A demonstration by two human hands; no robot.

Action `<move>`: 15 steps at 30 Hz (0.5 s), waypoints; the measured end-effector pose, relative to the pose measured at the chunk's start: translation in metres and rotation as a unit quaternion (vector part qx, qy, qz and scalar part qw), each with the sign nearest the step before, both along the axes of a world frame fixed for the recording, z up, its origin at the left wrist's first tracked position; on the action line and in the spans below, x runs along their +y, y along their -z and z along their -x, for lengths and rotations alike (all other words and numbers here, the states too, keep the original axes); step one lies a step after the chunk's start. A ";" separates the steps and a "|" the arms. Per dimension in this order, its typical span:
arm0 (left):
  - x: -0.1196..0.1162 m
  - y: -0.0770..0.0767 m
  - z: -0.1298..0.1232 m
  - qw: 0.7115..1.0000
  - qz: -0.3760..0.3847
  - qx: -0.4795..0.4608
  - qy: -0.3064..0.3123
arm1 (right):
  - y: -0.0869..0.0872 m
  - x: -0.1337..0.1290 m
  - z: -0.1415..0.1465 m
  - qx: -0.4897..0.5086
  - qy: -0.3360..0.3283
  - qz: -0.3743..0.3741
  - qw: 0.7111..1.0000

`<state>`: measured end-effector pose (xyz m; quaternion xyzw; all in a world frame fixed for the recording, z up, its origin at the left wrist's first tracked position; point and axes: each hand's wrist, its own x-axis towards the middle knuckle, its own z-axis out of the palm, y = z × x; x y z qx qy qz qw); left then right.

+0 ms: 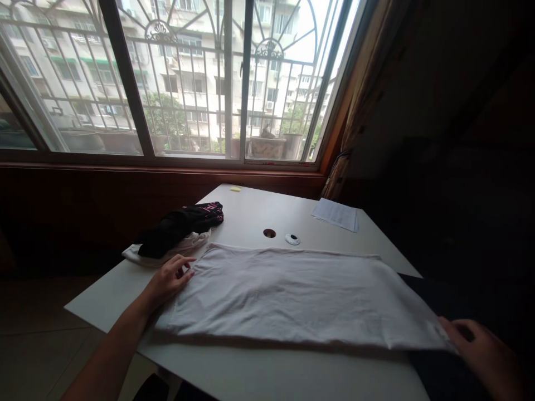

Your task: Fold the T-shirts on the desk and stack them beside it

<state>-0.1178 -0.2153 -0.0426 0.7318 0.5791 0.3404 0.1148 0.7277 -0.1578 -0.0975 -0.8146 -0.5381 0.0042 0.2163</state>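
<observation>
A white garment [288, 295], folded into a long flat strip with light wrinkles, lies across the table; its exact kind does not show. At its left edge my left hand [171, 278] has curled fingers closed on the fabric. My right hand [480, 345] pinches the far right corner, past the table's right edge, and the cloth there is drawn out taut and slightly blurred. Beyond my left hand sits a bunched pile: a black garment with pink lettering [184, 223] on top of a whitish cloth [146, 257].
The white table [259, 209] has a round cable hole [270, 233] with its white cap [292, 239] beside it. Printed papers [335, 214] lie at the back right, a small yellow item [236, 189] at the back edge. A barred window stands behind.
</observation>
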 end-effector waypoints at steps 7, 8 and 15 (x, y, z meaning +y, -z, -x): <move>0.002 0.006 0.004 1.000 -0.004 -0.011 -0.004 | -0.023 -0.012 0.034 0.050 0.035 0.015 0.998; 0.003 0.006 0.005 1.000 -0.005 -0.013 -0.005 | -0.026 -0.012 0.037 0.056 0.035 0.016 0.998; 0.005 0.006 0.005 1.000 -0.017 -0.012 -0.019 | -0.035 -0.012 0.043 0.099 0.053 0.073 0.991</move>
